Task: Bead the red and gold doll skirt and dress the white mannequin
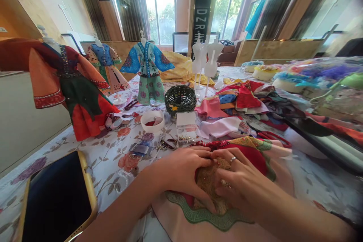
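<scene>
Under both hands lies a small garment (176, 223) of pink and red cloth, with wavy green trim (195, 213) and a gold patterned panel (207, 181) at its middle. My left hand (184, 170) rests on the cloth, fingers laid flat at the panel's far edge and thumb spread along its near side. Over the panel's right part, my right hand (241, 177), with a ring on one finger, has its fingers bent and the fingertips pressed down at the panel. What those fingertips hold, if anything, is hidden. A clear box (187, 128) of small beads stands just beyond.
A phone or tablet (59, 200) lies front left. Dressed doll forms (150, 72) and bare white forms (211, 58) stand behind. A woven basket (180, 100), a white ring-shaped dish (152, 121), red-handled scissors (273, 138) and heaped fabric (244, 98) lie around.
</scene>
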The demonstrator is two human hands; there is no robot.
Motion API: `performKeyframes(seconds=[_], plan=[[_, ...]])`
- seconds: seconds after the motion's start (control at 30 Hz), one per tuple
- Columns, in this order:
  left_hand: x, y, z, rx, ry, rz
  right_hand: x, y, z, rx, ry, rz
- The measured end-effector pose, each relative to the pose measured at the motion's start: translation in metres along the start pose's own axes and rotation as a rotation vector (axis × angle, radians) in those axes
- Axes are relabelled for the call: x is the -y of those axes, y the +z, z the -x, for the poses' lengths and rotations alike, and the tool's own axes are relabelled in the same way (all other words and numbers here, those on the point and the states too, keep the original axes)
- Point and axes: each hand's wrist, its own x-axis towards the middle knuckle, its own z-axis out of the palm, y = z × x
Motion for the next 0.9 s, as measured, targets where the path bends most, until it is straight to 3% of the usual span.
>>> performKeyframes(seconds=[0.17, 0.3, 0.5, 0.73, 0.9], plan=[[0.001, 0.000, 0.001, -0.021, -0.003, 0.031, -0.008, 0.011, -0.003, -0.068, 0.000, 0.111], [-0.001, -0.002, 0.001, -0.014, 0.016, 0.015, -0.004, 0.005, -0.011, -0.023, -0.030, 0.156], [-0.002, -0.003, 0.001, -0.011, 0.014, -0.004, 0.003, -0.007, -0.013, 0.013, 0.028, -0.061], [0.000, -0.001, 0.003, -0.008, -0.016, -0.014, 0.001, -0.002, -0.002, -0.092, 0.049, -0.204], [0.001, 0.000, 0.003, -0.005, -0.009, -0.037, 0.002, 0.002, 0.001, -0.059, 0.168, -0.220]])
